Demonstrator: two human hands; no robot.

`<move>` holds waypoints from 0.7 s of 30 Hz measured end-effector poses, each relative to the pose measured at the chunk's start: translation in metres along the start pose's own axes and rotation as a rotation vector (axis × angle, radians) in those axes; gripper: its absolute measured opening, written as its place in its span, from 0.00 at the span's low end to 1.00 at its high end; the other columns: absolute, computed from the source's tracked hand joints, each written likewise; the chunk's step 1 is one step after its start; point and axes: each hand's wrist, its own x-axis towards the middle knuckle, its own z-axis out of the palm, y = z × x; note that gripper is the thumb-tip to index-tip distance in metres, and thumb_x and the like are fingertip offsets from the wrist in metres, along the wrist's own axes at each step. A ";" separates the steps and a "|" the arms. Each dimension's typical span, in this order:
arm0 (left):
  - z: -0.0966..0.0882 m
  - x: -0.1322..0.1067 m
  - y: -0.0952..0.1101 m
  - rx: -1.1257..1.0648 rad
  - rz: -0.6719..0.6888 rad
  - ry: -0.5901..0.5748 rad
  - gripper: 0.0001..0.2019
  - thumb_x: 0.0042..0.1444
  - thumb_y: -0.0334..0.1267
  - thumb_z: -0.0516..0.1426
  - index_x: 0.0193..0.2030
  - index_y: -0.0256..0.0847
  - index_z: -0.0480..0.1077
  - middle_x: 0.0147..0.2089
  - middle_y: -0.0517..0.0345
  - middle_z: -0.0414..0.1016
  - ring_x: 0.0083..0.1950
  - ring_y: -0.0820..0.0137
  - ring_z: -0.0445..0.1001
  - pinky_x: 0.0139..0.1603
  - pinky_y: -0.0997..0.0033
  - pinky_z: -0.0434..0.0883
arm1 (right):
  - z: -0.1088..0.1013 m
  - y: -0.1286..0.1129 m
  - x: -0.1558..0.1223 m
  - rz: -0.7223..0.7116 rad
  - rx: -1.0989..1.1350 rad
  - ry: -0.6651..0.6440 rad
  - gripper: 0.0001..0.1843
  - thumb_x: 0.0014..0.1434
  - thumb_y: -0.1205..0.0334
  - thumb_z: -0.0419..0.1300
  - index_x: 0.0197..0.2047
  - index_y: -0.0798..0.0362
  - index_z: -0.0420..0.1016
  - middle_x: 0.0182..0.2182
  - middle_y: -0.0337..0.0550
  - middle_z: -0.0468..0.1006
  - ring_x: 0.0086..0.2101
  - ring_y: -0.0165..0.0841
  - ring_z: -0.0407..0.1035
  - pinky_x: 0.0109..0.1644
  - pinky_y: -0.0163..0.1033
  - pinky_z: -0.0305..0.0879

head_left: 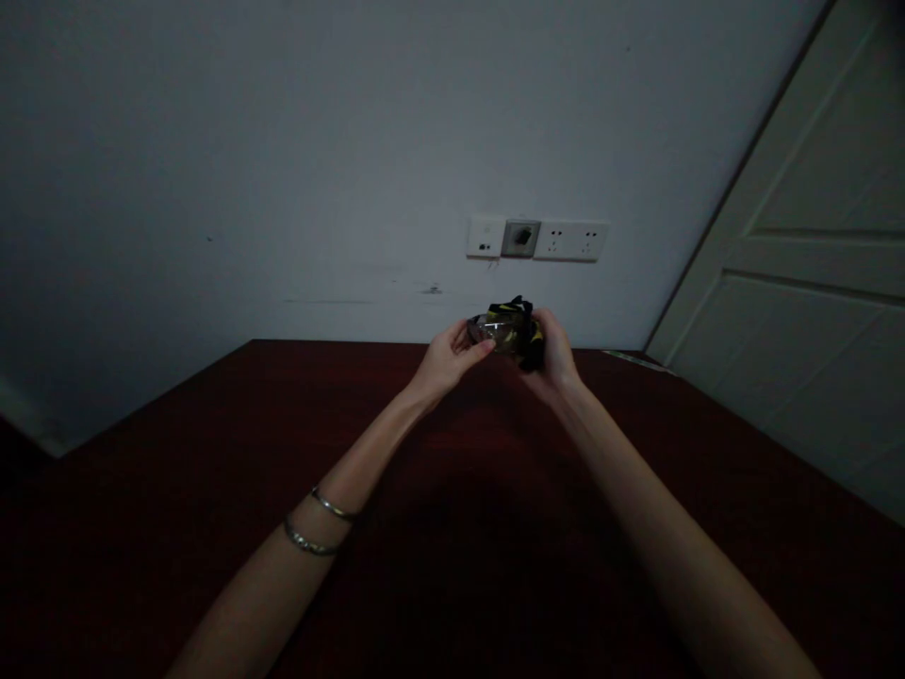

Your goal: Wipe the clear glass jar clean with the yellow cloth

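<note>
My left hand [451, 356] is closed on the left end of a small clear container [496, 330], which looks like glass or plastic. Its thumb lies along the near side. A crumpled black cloth with yellow patches [532, 347] covers the container's right end. My right hand [556, 351] is wrapped round this cloth from the right, with most of its fingers hidden behind it. Both hands hold the two things together in the air above the far part of the table. Dim light hides the container's exact shape.
A dark red table [339, 396] stretches below my arms to the wall [318, 170]. White sockets and switches [571, 240] sit on the wall just above the hands. A panelled door [798, 283] stands at the right, with a thin flat strip [640, 361] near its foot.
</note>
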 end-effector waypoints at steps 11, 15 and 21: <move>-0.003 0.005 -0.011 0.041 0.002 0.169 0.30 0.40 0.32 0.66 0.51 0.36 0.60 0.53 0.42 0.70 0.54 0.61 0.71 0.60 0.52 0.64 | 0.010 0.013 0.001 -0.024 -0.108 0.023 0.08 0.48 0.58 0.61 0.32 0.51 0.72 0.25 0.35 0.73 0.26 0.28 0.64 0.27 0.33 0.57; -0.004 0.005 -0.015 0.092 0.036 0.230 0.32 0.41 0.30 0.65 0.51 0.39 0.54 0.52 0.44 0.69 0.52 0.63 0.72 0.58 0.53 0.65 | 0.017 0.017 -0.003 -0.006 -0.059 -0.014 0.07 0.48 0.59 0.61 0.32 0.51 0.72 0.26 0.35 0.73 0.28 0.29 0.65 0.30 0.33 0.59; 0.003 -0.001 -0.005 0.077 0.034 0.128 0.36 0.44 0.32 0.64 0.59 0.38 0.53 0.59 0.43 0.65 0.59 0.60 0.67 0.63 0.53 0.60 | 0.010 0.013 0.000 -0.024 -0.048 0.017 0.05 0.48 0.61 0.60 0.31 0.51 0.73 0.26 0.36 0.74 0.28 0.29 0.65 0.31 0.34 0.59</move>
